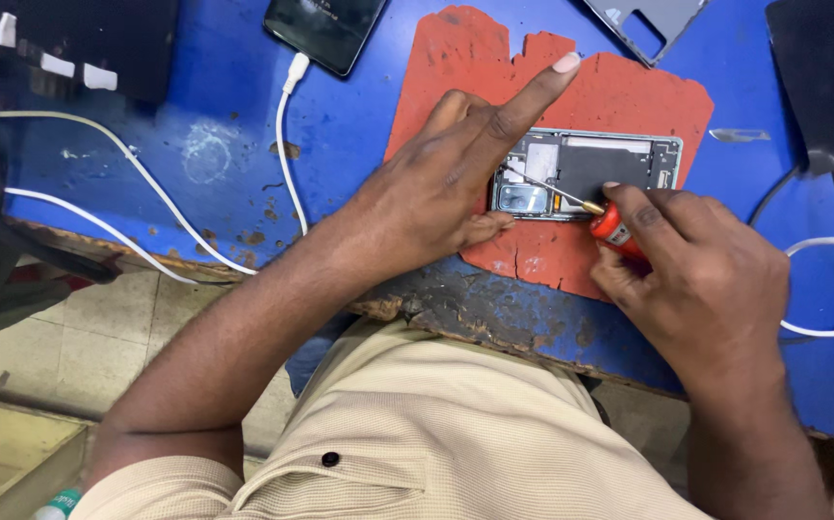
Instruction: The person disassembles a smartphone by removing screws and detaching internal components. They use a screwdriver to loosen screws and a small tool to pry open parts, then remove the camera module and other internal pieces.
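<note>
Two bare hands work over an opened phone, seen from the single head view:

- Head view, the thing in hand: an opened phone (586, 173) lies flat with its back cover off and its inner parts showing, on a torn orange-red mat (494, 58) that rests on a scuffed blue worktop (340, 125).
- Head view, left hand (446, 188): it rests on the mat at the phone's left end, the thumb lying along the phone's lower left corner. Its grip has closed on nothing; the forefinger is stretched out straight, pointing up and to the right above the mat, while the other fingers curl loosely down beside the phone.
- Head view, right hand (706, 279): its grip is closed around the red handle of a small screwdriver (581, 204), pinched between thumb and fingertips. The thin shaft slants up and left across the phone, with its tip over the upper left part of the open body.
- Head view, surroundings: a second phone (325, 29) with a dark screen lies at the top, a white cable (287, 144) plugged into it and trailing down off the worktop's edge. A grey phone cover (648, 24) lies at the top right, near a black pad (821, 77).
</note>
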{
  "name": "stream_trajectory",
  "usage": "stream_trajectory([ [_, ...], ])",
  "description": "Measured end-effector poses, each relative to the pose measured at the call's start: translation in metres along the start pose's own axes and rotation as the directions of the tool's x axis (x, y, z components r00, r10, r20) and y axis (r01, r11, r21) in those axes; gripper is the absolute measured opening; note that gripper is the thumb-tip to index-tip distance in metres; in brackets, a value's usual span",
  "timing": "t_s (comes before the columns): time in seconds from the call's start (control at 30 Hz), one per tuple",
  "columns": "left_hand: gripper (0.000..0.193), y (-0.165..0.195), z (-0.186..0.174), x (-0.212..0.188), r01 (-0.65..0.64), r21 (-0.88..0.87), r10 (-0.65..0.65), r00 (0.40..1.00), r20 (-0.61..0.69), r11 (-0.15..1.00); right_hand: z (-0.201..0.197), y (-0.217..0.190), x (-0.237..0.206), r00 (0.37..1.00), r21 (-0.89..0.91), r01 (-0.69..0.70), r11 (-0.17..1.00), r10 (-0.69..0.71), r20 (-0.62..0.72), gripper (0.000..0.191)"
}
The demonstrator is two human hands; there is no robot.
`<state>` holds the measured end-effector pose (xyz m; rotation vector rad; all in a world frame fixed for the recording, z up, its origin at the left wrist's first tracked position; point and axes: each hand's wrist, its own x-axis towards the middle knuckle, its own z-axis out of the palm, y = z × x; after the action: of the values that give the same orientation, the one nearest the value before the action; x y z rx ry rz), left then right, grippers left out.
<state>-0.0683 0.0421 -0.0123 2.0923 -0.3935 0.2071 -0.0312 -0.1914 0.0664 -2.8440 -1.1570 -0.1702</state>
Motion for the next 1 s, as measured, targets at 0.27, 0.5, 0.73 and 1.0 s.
stream_trajectory([
  [0.27,0.127,-0.003,-0.001,-0.001,0.020,0.013,-0.021,1.000,0.023,1.000,-0.003,0.003,0.006,0.999,0.027,0.039,0.999,-0.040,0.036,0.051],
  [0.5,0.127,-0.003,-0.001,-0.002,0.019,0.016,-0.019,1.000,0.018,1.000,-0.006,0.003,0.007,0.996,0.021,0.056,0.998,-0.058,0.069,0.050],
  [0.73,0.128,-0.004,-0.002,-0.003,0.016,0.029,-0.016,1.000,0.027,0.999,-0.011,0.005,0.009,0.992,-0.024,0.099,0.995,-0.097,0.085,0.051],
  [1.0,0.122,0.002,-0.010,-0.006,0.055,0.011,-0.056,0.995,0.086,0.998,-0.009,0.005,0.001,0.997,0.041,0.071,0.997,-0.072,0.027,0.047],
])
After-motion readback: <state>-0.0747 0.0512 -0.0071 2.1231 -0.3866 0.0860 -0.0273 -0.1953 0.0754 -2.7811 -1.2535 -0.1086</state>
